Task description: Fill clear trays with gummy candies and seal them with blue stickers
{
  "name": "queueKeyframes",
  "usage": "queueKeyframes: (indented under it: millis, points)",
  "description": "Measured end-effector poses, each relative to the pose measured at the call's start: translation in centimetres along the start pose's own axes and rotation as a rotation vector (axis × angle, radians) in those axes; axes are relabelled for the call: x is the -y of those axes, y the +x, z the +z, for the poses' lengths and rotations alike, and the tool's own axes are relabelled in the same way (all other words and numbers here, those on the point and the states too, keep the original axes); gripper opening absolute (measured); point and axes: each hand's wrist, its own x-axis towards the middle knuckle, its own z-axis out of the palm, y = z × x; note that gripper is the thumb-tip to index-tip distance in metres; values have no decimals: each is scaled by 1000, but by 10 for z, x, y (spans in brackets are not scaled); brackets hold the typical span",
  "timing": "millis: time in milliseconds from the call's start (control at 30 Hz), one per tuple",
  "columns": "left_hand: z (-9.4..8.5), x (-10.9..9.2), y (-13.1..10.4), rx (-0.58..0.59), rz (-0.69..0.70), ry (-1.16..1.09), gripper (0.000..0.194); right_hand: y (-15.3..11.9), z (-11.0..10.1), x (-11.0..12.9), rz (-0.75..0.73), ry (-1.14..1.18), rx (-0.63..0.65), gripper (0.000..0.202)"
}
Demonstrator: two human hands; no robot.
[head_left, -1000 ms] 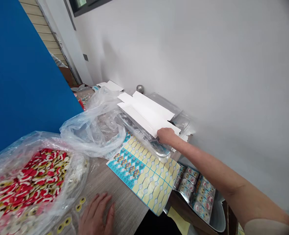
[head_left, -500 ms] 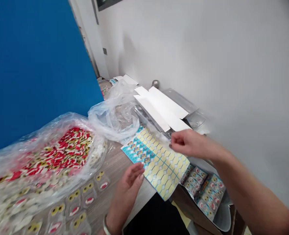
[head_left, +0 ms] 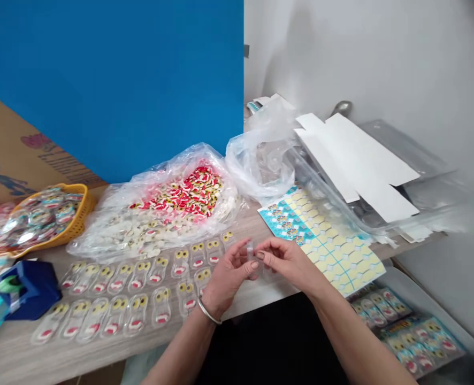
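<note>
My left hand, with a bangle at the wrist, pinches a small clear plastic piece over the table's front edge. My right hand meets it from the right, thumb and forefinger closed at the same piece; its full shape is hidden by the fingers. Left of my hands, clear plastic shells lie in two rows, each with yellow-and-black eye pieces and a red-and-white piece. Beyond my right hand lies a printed card sheet, blue and pale yellow.
An open plastic bag of small red, yellow and white pieces lies behind the rows. At left stand a yellow basket of packed items and a blue tape dispenser. White card strips rest on clear trays. Filled packs sit in a box lower right.
My view has swung left, bringing the basket and tape dispenser into sight. My hands, apart before, have come together at a clear plastic piece; the right one has left the card sheet's side.
</note>
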Motion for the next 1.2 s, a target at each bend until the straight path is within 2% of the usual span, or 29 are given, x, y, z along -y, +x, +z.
queueKeyframes:
  millis: [67,133,233,300,400,500,600,733,800,833,933,1000,1100,1200]
  points:
    - [-7,2,1,8,-14,-27,63,12,9,-9,15,54,57,22]
    - [-10,4,5,-24,-35,-96,61,27,15,-21,29,116,58,25]
    - [-13,7,13,-140,-55,-163,57,46,13,-41,60,183,-58,31]
    - [-16,8,17,-173,-69,-169,56,49,0,-51,75,255,-179,34]
    - [-23,7,18,-177,-73,-158,55,32,-30,-58,21,310,-380,34]
    - [-25,7,19,-186,-67,-121,52,0,-51,-64,-59,99,-576,30]
    - [-19,11,20,-171,-62,-95,50,-20,-50,-79,-57,-191,-626,30]
    - [-8,19,20,-128,-72,-72,52,-28,-34,-91,-88,-364,-653,32]
    - [-5,24,18,-89,-64,-63,52,-37,-25,-90,-184,-479,-622,26]
    - [-5,26,17,-70,-55,-62,52,-45,-19,-90,-242,-565,-546,23]
    - [-3,33,12,-36,-34,-68,50,-78,0,-97,-366,-840,-184,20]
    - [-2,35,9,-20,-30,-73,48,-101,12,-107,-361,-938,-57,26]
    - [-1,35,8,-7,-28,-62,48,-121,21,-118,-332,-946,-64,35]
    - [0,31,9,28,-47,-30,52,-118,20,-108,-314,-815,-173,29]
